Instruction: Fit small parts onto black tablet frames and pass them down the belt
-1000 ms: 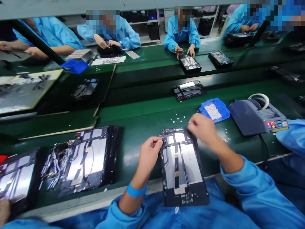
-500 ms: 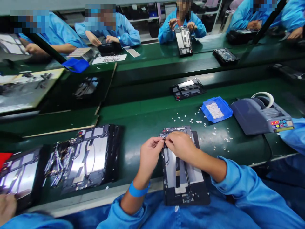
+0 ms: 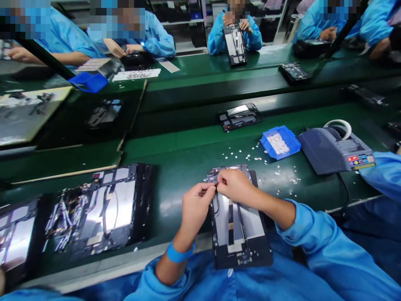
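1. Left hand (image 3: pixel 196 205) at the top left corner of the tablet frame (image 3: pixel 238 225), fingers curled, thumb and forefinger pinched at the frame's edge.
2. Right hand (image 3: pixel 234 184) over the frame's top edge, fingertips pinched together right by the left fingertips. Whatever is pinched is too small to tell.
3. Frame lies lengthwise toward the person, half on the green belt (image 3: pixel 188 159), near end over the lap.
4. Stack of frames (image 3: pixel 103 209) to the left on the belt, well apart.
5. Blue bin (image 3: pixel 293 140) of small white bits beyond the right hand; loose bits scattered near it.
6. Tape dispenser (image 3: pixel 332 148) just right of the bin.
7. Another frame (image 3: pixel 239 115) further up the belt.
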{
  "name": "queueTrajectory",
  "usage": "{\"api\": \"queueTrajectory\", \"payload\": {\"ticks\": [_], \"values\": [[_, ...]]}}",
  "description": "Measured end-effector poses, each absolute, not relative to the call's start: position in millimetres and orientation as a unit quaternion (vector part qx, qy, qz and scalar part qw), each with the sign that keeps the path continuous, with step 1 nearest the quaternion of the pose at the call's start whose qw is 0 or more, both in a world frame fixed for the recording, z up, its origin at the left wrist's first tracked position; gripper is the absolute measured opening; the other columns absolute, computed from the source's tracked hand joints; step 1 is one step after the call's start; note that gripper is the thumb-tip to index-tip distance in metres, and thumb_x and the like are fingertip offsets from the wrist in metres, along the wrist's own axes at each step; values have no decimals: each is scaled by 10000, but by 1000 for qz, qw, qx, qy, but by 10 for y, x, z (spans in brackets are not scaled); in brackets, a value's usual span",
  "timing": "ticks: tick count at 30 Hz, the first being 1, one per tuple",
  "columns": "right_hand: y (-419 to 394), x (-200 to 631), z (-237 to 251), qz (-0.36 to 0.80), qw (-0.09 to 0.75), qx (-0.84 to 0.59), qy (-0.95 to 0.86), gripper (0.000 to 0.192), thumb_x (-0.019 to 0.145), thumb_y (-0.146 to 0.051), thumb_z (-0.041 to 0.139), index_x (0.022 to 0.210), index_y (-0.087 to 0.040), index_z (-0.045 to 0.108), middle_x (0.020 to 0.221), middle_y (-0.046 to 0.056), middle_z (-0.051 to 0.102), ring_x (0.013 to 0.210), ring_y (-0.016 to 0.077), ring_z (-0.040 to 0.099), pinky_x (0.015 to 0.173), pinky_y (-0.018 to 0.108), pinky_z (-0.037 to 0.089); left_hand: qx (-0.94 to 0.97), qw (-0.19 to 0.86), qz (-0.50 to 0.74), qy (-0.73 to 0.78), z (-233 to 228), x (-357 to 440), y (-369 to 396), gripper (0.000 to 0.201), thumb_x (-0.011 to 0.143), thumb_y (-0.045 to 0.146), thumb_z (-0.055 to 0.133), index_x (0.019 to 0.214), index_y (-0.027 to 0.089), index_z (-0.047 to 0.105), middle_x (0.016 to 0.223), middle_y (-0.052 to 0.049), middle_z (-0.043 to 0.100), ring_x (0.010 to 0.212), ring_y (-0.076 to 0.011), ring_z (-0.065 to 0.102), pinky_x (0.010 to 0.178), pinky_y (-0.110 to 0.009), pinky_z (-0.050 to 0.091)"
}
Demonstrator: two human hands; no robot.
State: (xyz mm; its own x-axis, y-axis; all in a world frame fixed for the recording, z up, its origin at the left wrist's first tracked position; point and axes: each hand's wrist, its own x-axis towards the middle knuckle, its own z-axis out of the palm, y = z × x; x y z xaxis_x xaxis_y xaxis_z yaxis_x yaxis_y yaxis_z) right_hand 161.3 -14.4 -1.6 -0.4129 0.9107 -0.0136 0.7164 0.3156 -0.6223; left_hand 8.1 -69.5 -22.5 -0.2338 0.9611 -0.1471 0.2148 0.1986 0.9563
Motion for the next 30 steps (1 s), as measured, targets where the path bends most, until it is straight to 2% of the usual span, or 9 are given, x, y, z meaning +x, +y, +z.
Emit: {"api": "queueTrajectory", "payload": {"ticks": [3,6,8,10,14,18,21,23,30], "values": [[79,2023,67,192,200,-551,-788,121,809,-114,575,753,-188,653,804,46,700,757,180,591,675,275,338,420,451,449,648,-244,42,-644,211,763,362,726,822,166,773,688,-27,734,646,-161,658,605,-248,497],[410,2739,168,89,206,-670,-708,116,862,-185,571,832,-174,682,846,81,710,789,212,615,689,289,354,388,488,457,634,-289,-4,-607,229,752,364,734,830,151,765,646,-15,695,589,-136,607,541,-224,446],[554,3127,222,46,145,-754,-639,181,893,-252,567,815,-154,698,820,129,713,777,252,627,682,315,357,385,496,455,631,-294,-31,-608,242,752,367,735,844,145,770,647,-18,693,584,-133,600,530,-220,439],[535,3236,256,56,116,-750,-648,220,910,-252,550,808,-145,713,838,151,729,797,266,644,699,325,379,400,490,442,636,-256,-58,-637,267,766,377,729,890,148,787,679,-31,721,594,-141,615,534,-226,455],[139,2604,277,204,192,-573,-770,200,927,-208,549,941,-193,748,952,65,770,850,197,669,750,276,414,483,413,404,658,-101,-147,-731,325,889,408,635,1049,182,804,942,-71,815,670,-162,681,641,-276,546],[-29,1830,246,295,140,-524,-787,287,972,-329,566,793,-198,747,795,36,754,717,157,632,646,259,349,577,278,373,671,-74,-264,-744,314,967,371,574,1131,206,785,1007,-60,819,832,-205,740,768,-313,581],[72,1619,171,278,88,-532,-795,322,948,-345,589,707,-191,738,709,44,727,646,153,592,588,271,285,674,189,334,632,-184,-321,-702,256,985,279,564,1099,214,784,1068,-61,808,982,-229,738,884,-342,569],[140,1591,122,250,63,-539,-802,289,913,-297,602,676,-192,730,694,47,721,633,153,581,575,280,259,731,139,307,593,-266,-338,-679,266,997,223,541,1131,200,770,1092,-73,796,1006,-237,725,918,-364,556],[174,1564,72,244,35,-545,-802,233,850,-245,591,677,-203,742,680,47,712,614,152,561,561,287,253,808,35,243,536,-352,-333,-638,337,1017,159,514,1304,175,690,1133,-93,767,968,-245,671,860,-373,530]]}}
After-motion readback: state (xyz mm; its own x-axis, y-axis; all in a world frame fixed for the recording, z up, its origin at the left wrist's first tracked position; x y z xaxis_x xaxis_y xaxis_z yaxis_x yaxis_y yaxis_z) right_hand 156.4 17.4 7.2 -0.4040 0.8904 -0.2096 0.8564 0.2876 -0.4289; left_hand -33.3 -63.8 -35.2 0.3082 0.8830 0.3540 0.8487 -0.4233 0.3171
